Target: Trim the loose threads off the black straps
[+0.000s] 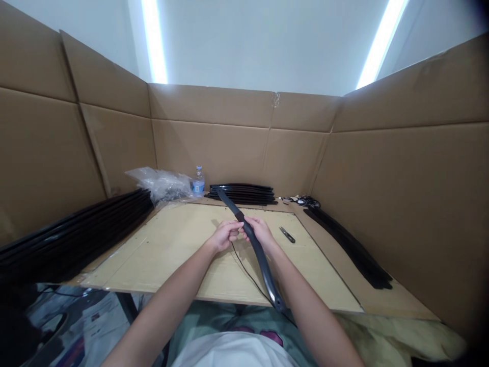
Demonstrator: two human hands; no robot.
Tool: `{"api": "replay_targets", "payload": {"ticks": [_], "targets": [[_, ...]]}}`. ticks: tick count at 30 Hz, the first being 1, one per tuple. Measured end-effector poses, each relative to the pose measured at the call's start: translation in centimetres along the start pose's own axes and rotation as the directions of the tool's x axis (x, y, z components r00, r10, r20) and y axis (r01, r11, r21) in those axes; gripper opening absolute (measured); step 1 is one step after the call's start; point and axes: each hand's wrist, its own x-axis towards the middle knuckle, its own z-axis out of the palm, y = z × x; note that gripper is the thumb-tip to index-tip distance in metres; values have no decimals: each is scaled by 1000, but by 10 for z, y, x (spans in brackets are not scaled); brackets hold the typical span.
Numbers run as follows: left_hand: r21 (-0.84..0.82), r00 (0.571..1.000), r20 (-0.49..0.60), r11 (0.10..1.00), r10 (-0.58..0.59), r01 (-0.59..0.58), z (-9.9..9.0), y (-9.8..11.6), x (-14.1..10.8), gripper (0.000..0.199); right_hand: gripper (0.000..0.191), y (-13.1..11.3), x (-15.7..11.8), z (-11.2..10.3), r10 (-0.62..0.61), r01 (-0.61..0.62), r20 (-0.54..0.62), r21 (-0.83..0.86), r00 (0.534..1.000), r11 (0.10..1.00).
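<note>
A long, curved black strip [263,265] slants across the middle, its near end by the table's front edge and its far end toward the back pile. My right hand [260,233] is closed around the strip near a dark band on it. Against the strip's left side, my left hand [226,235] is closed in a pinch, its fingertips touching the edge. A thin black cord [248,273] runs from beneath the left fingers down to the strip's near end; the fingers hide its upper end. Small thread snips [287,235] lie right of the right hand.
Stacked black strips [244,194] lie at the back, with more strips [87,229] on the left and a few strips [349,247] on the right. A water bottle [198,182] stands beside clear plastic bags [162,184]. Small dark parts [305,200] sit back right. Cardboard walls [214,145] enclose the table [171,255].
</note>
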Motion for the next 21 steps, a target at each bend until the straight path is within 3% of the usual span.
{"api": "replay_targets", "payload": {"ticks": [15, 21], "targets": [[6, 1000, 6, 1000, 13, -13, 5, -2, -2, 27, 42, -6, -6, 0, 36, -42, -41, -165, 999, 985], [16, 1000, 7, 1000, -11, 11, 3, -2, -2, 31, 40, 0, -6, -1, 49, -52, -34, -128, 998, 990]]}}
